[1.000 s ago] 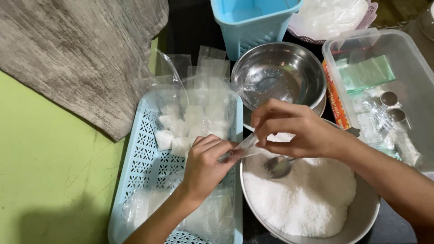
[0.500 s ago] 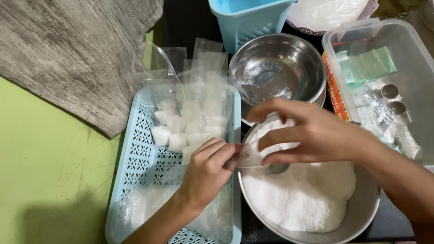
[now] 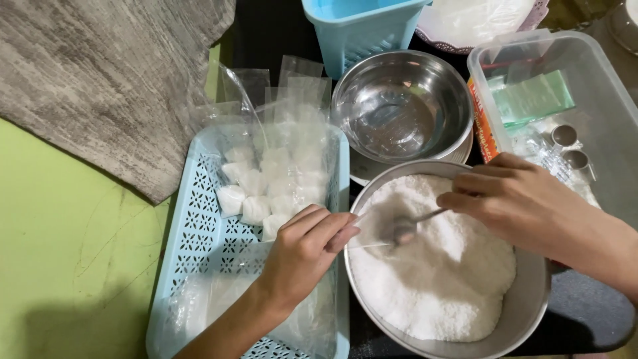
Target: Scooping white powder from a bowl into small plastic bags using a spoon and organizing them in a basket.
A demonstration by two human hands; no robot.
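1. My left hand pinches a small clear bag with its fingers closed on one edge. I hold the bag just over the rim of the big metal bowl, so anything that spills lands in the bowl.
2. My right hand has its fingers closed tight on the thin handle of a spoon. The spoon's round end sits in the white grains, right beside the mouth of the bag.
3. The bowl is close to me, between both hands, so the spoon has a short way to go.
4. The light blue tray lies right under my left arm. Little filled bags lean together at its far end, with empty clear bags standing behind them, easy to grab.
5. An empty shiny bowl sits behind the full one. A clear box with small things inside stands beside my right hand.
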